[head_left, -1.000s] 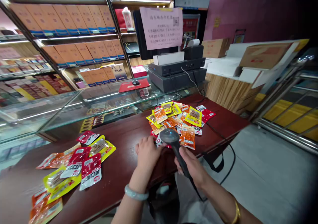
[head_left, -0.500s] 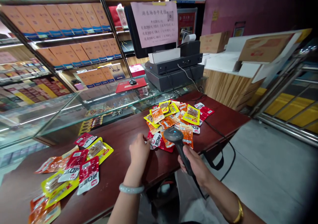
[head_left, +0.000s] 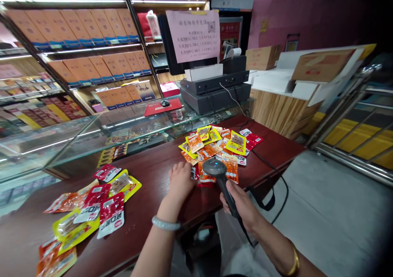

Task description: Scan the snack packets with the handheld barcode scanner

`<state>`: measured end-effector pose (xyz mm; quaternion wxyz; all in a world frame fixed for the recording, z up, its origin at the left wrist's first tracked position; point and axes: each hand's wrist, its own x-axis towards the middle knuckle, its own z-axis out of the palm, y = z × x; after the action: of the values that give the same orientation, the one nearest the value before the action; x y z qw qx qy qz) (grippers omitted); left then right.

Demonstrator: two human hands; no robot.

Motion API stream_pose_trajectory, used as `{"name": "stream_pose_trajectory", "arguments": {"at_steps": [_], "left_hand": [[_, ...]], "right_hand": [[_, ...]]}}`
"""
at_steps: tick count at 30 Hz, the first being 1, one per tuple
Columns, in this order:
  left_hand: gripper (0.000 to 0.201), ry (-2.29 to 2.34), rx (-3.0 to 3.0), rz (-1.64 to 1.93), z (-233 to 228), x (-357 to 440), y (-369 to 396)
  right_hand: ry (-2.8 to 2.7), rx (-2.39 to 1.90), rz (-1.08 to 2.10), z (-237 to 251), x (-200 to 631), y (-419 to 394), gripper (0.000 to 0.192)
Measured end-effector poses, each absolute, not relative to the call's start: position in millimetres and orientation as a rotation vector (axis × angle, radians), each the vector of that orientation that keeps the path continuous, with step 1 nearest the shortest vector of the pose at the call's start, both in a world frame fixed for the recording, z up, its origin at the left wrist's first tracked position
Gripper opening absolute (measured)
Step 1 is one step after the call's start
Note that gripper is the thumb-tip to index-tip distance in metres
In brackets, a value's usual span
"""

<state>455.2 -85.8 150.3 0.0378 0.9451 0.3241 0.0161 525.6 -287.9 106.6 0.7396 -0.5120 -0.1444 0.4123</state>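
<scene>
Along the front of the dark red table (head_left: 147,174), I've got the right hand (head_left: 241,207) with its grip closed snugly round the handle of a dark handheld scanner (head_left: 215,167), little blue light showing on top. From my view the scanner head sits in front of the near edge of a messy packet pile (head_left: 210,149), all yellow, orange and red snack pouches overlapping each other.

Left hand (head_left: 181,181) is down just beside that pile, back of the hand up and fingers bent, right next to a red packet (head_left: 197,173) that's partly hidden. Honestly can't tell if that grip is pinching the packet or only resting against it.

Off to the left, well apart from the pile, there's a second packet group (head_left: 112,213), same sort of colours, some lying on top of others. Black cable (head_left: 287,187) loops out past the right side of the table. Behind it all I can see a glass display case (head_left: 123,119) with a cash register (head_left: 215,97) on it.
</scene>
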Motion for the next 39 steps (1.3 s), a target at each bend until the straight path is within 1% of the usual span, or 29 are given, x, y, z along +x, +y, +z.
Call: {"name": "stream_pose_trajectory", "arguments": {"at_steps": [2,4,9,16,19,25,27,30,34,36,39], "left_hand": [[0.045,1.086,2.876,0.09,153.0,445.1,-82.1],[0.044,1.166,2.791,0.117,153.6,432.8,-77.1],[0.042,1.302,2.404,0.293,143.8,403.0,-59.9],[0.047,1.277,2.124,0.575,125.6,370.4,-48.0],[0.045,1.321,2.07,0.595,124.1,356.4,-46.2],[0.036,1.389,2.041,0.617,126.8,336.3,-44.7],[0.04,1.431,2.014,0.615,128.7,331.0,-43.9],[0.05,1.497,1.963,0.647,131.1,316.2,-36.7],[0.06,1.742,1.848,0.734,132.2,273.7,-13.4],[0.063,1.892,1.798,0.8,132.5,247.1,-0.6],[0.061,2.048,1.758,0.879,134.8,215.1,11.2]], "right_hand": [[-0.311,-1.11,0.912,106.0,524.7,-288.0,0.057],[-0.315,-1.099,0.918,105.2,524.2,-287.4,0.057],[-0.357,-1.089,0.94,106.2,520.9,-284.0,0.058],[-0.475,-1.045,1.048,118.7,501.7,-267.8,0.058],[-0.521,-1.042,1.093,124.2,490.5,-257.7,0.059],[-0.612,-1.037,1.155,129.2,471.6,-239.6,0.058],[-0.616,-1.045,1.173,129.3,466.9,-235.3,0.059],[-0.607,-1.074,1.185,126.9,461.8,-232.2,0.059],[-0.596,-1.086,1.197,119.0,459.9,-231.8,0.058],[-0.594,-1.089,1.209,115.5,460.2,-230.6,0.059],[-0.583,-1.083,1.232,113.9,459.4,-226.1,0.058]]}}
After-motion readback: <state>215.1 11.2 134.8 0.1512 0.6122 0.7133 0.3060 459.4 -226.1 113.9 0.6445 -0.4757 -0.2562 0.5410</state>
